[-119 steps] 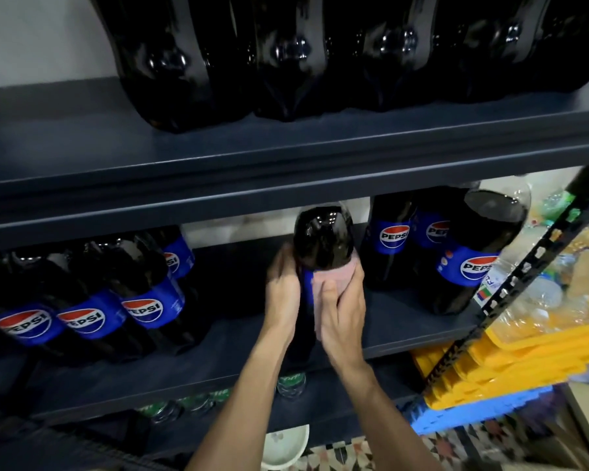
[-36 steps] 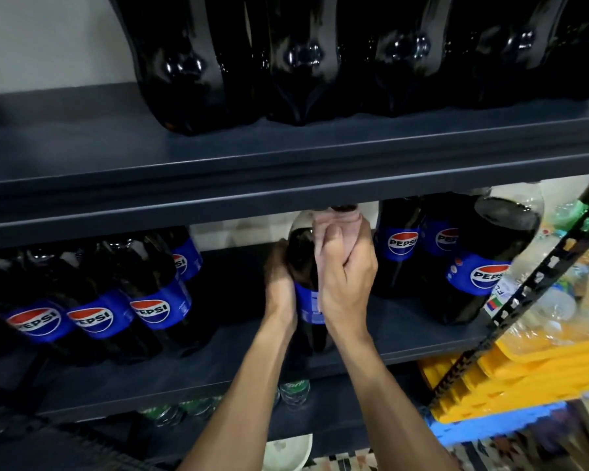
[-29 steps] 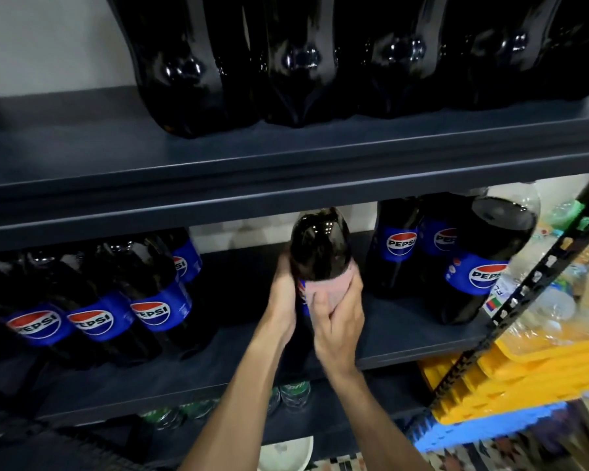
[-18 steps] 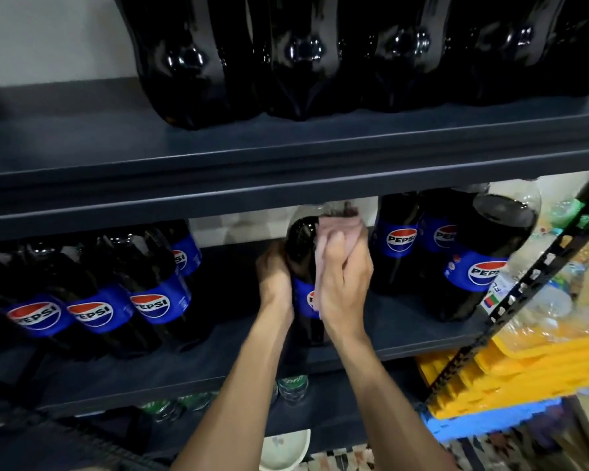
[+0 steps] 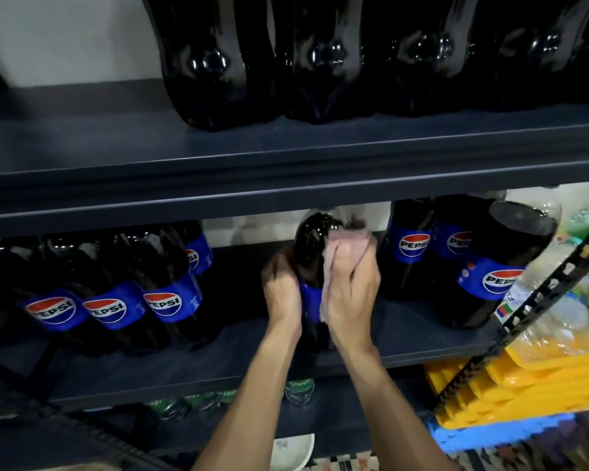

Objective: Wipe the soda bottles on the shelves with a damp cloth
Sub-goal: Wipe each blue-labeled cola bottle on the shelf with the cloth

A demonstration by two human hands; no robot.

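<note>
the bottle (image 5: pixel 312 239) stands near the front of the middle shelf (image 5: pixel 405 338), between two groups. the left hand (image 5: pixel 281 294) is curled round its label band. the right hand (image 5: pixel 351 294) wraps its fingers over the pink cloth (image 5: pixel 349 246), pressing it to the bottle's shoulder. expect a full, heavy, smooth bottle, slippery when damp: grip at the label band, not the neck. count: one cloth; left group (image 5: pixel 109 311) four bottles; right group (image 5: pixel 456 253) three; upper row (image 5: pixel 320 62) at least four
</note>
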